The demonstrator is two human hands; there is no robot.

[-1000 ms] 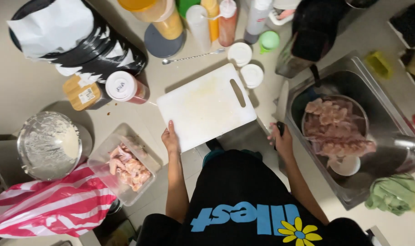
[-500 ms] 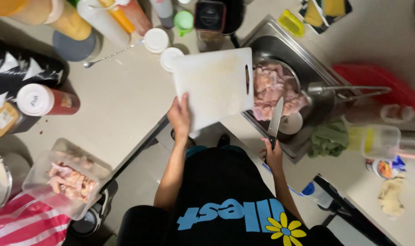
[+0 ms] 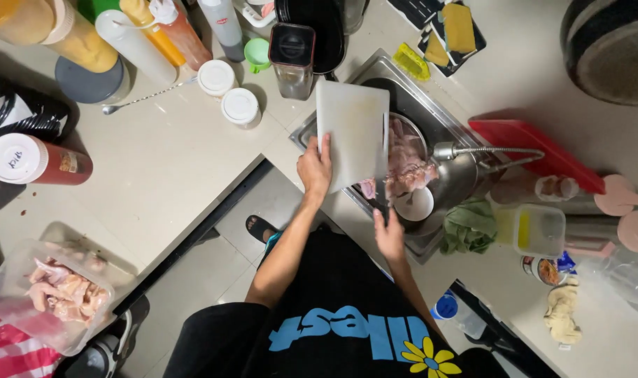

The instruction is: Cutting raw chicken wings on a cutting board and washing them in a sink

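Observation:
My left hand [image 3: 315, 168] grips the lower left edge of a white cutting board [image 3: 352, 133], which is tilted up on edge over the steel sink [image 3: 441, 122]. My right hand [image 3: 389, 236] holds a knife [image 3: 385, 164] whose blade runs along the board's right edge. Just beyond the board, a metal bowl of raw chicken pieces [image 3: 411, 162] sits in the sink, with a small white bowl [image 3: 413, 204] in front of it. A faucet with a flexible hose [image 3: 476, 150] reaches over the sink from the right.
On the counter to the left are sauce bottles [image 3: 172, 31], two white lids [image 3: 228, 91], a spoon [image 3: 144, 98], a capped red jar [image 3: 36, 159] and a plastic tub of chicken [image 3: 60, 294]. A red board [image 3: 536, 150], green cloth [image 3: 469, 225] and clear container [image 3: 536, 229] lie right of the sink.
The cutting board left the counter, travelled right and now stands tilted over the sink. My right hand took the knife and brought it up against the board's edge.

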